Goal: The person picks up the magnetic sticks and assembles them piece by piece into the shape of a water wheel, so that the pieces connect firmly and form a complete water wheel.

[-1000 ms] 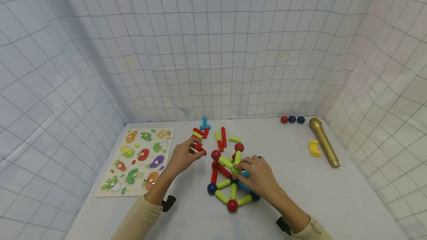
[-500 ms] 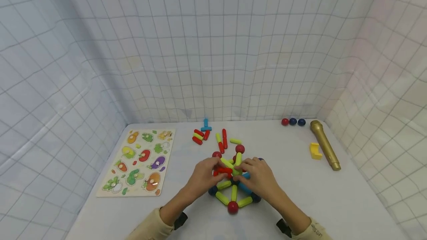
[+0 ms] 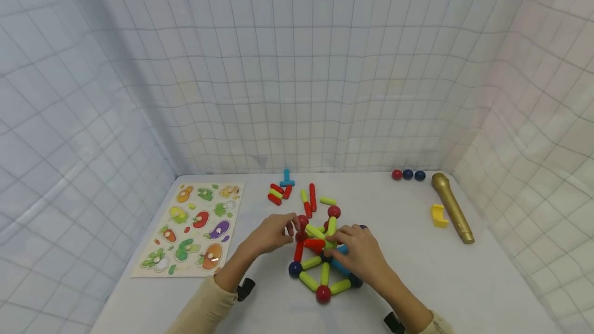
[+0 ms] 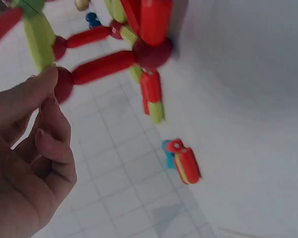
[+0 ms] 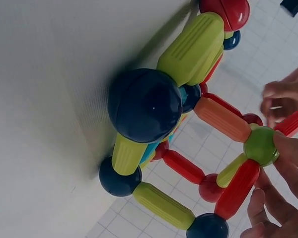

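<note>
A frame of magnetic rods and balls [image 3: 323, 294] stands on the table between my hands. My right hand [image 3: 359, 251] pinches the green ball [image 5: 260, 146] at its top. Lime, red and orange-looking rods run out from that ball. One red rod [image 3: 314, 244] points from it toward my left side, its outer end free in the right wrist view [image 5: 292, 124]. My left hand [image 3: 274, 233] holds nothing, fingers loosely bent, thumb and fingertips close by the red ball [image 4: 63, 85] at the frame's left. Navy balls [image 3: 295, 269] form lower corners.
Loose red and lime rods [image 3: 312, 197] lie behind the frame, with blue rods [image 3: 286, 179] farther back. A vegetable puzzle board [image 3: 190, 231] lies left. Several loose balls [image 3: 408, 174], a gold microphone [image 3: 452, 207] and a yellow piece [image 3: 438, 216] are at right.
My left hand brought a red rod from the left to the green ball, let it go there, and drew back left. My right hand stayed on the green ball.
</note>
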Action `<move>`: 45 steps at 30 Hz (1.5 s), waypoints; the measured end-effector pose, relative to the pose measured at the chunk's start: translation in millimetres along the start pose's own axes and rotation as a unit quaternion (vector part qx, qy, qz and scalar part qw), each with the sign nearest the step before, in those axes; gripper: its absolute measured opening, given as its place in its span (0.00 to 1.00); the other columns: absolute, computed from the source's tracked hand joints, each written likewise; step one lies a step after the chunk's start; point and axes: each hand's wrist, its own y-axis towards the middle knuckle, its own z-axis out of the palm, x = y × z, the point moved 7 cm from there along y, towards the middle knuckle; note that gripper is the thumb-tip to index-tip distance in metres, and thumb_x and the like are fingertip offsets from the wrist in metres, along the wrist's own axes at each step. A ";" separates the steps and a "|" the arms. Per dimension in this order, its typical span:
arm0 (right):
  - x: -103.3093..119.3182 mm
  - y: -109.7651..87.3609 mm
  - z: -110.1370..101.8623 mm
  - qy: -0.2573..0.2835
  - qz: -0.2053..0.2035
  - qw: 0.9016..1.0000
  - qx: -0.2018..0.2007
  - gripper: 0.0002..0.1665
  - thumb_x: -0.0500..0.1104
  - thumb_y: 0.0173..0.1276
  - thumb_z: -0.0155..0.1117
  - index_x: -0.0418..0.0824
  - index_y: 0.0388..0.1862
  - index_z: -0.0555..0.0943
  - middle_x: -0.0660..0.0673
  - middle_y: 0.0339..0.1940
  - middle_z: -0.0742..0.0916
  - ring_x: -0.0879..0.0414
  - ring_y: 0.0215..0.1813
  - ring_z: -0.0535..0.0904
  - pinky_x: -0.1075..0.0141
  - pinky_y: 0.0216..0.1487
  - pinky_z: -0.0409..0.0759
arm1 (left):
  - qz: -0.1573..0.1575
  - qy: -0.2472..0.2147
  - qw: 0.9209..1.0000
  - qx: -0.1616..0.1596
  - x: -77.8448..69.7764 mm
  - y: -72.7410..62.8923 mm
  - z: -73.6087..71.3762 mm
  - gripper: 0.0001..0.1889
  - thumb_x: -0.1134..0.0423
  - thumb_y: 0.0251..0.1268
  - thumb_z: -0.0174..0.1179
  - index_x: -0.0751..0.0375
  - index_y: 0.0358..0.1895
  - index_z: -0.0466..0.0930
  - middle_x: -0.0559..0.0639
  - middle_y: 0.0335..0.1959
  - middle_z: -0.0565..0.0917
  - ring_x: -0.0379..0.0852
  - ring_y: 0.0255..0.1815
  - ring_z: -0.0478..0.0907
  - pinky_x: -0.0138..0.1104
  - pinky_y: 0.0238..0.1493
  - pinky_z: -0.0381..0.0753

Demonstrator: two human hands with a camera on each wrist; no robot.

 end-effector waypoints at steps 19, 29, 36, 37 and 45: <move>0.7 -5.1 6.1 0.009 0.001 1.000 -0.007 0.17 0.55 0.52 0.77 0.56 0.41 0.87 0.60 0.36 0.86 0.65 0.36 0.73 0.70 0.38 0.75 | 0.024 0.309 0.949 -0.052 56.4 103.8 47.0 0.26 0.68 0.56 0.69 0.40 0.57 0.79 0.50 0.50 0.79 0.48 0.50 0.74 0.42 0.50 0.82; 0.6 -2.6 1.9 0.010 -0.007 1.000 -0.020 0.17 0.54 0.50 0.79 0.57 0.41 0.87 0.60 0.34 0.86 0.65 0.34 0.72 0.71 0.38 0.74 | 0.037 0.341 0.938 -0.046 55.4 99.4 43.2 0.23 0.65 0.57 0.69 0.42 0.57 0.79 0.51 0.52 0.78 0.49 0.54 0.74 0.43 0.58 0.79; 0.3 -1.8 2.0 0.007 -0.007 1.000 -0.017 0.19 0.54 0.50 0.79 0.55 0.42 0.87 0.59 0.36 0.87 0.64 0.36 0.74 0.69 0.39 0.75 | 0.036 0.252 0.967 -0.026 65.7 87.5 38.6 0.11 0.69 0.65 0.61 0.51 0.47 0.79 0.54 0.65 0.75 0.52 0.68 0.70 0.42 0.65 0.74; 0.3 -1.6 1.9 0.005 -0.006 1.000 -0.016 0.19 0.54 0.50 0.79 0.55 0.42 0.87 0.59 0.36 0.87 0.64 0.36 0.74 0.69 0.39 0.75 | 0.029 0.237 0.971 -0.030 68.2 84.9 36.3 0.10 0.68 0.66 0.61 0.52 0.47 0.79 0.55 0.67 0.73 0.52 0.70 0.68 0.43 0.67 0.72; 2.5 -2.0 -0.1 0.010 -0.002 1.000 -0.011 0.19 0.54 0.49 0.79 0.55 0.41 0.86 0.58 0.35 0.86 0.63 0.35 0.73 0.69 0.37 0.73 | -0.048 0.014 0.986 -0.159 75.0 37.8 0.5 0.14 0.59 0.60 0.67 0.56 0.47 0.77 0.52 0.42 0.81 0.47 0.40 0.76 0.38 0.44 0.81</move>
